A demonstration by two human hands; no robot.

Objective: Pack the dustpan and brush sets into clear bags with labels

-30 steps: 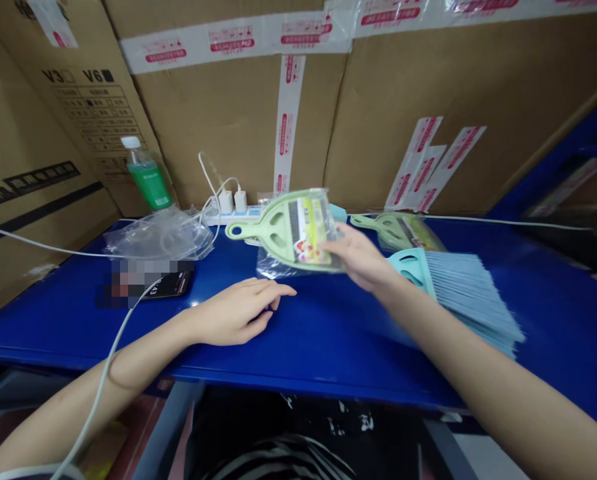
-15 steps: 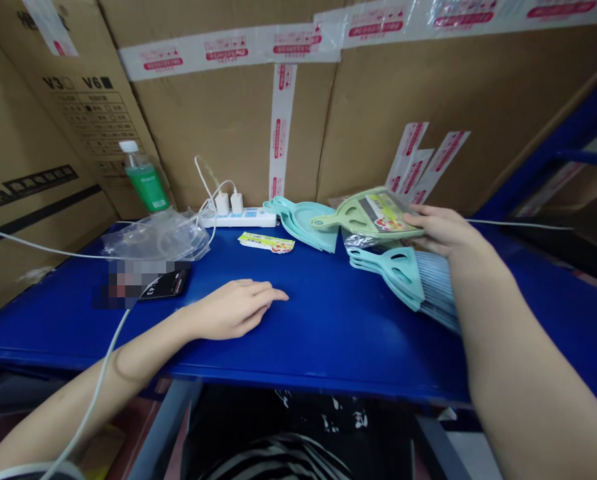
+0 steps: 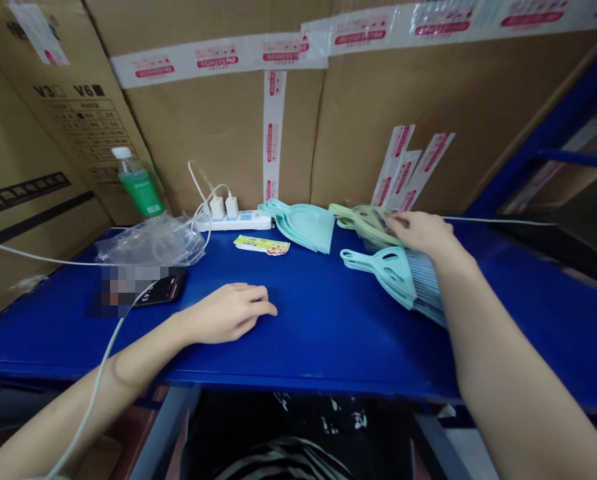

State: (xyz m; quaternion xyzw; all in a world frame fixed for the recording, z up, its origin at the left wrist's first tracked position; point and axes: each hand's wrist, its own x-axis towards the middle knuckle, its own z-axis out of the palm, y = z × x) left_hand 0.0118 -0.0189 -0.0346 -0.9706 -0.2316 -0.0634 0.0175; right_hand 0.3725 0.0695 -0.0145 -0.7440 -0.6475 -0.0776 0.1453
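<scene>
Light-green dustpans (image 3: 365, 219) in clear plastic lie at the back of the blue tabletop (image 3: 318, 340), right of centre, handles pointing left. Your right hand (image 3: 423, 232) is on their right end, palm down, fingers bent and fairly close together; can't tell if it's gripping or just touching, since the hand covers the contact. Your left hand (image 3: 231, 312) rests near the middle front, fingers loosely curled, nothing in it. Blue brushes (image 3: 391, 270) sit stacked in front of the green ones, handles left, bristles partly hidden by your right forearm. Blue dustpans (image 3: 311, 225) are stacked just left of the green set, handles by the right end of the white power strip (image 3: 255, 220), which has two chargers (image 3: 218, 207) plugged in. Printed label cards (image 3: 262, 245) lie flat in front of the strip. On your left: crumpled clear bags (image 3: 151, 245), a phone (image 3: 168, 290) partly pixelated, and a green-labelled bottle (image 3: 145, 193) behind the bags, leaning. White cable (image 3: 94, 393) crosses your left forearm. Taped cardboard (image 3: 208, 133) backs it all.
</scene>
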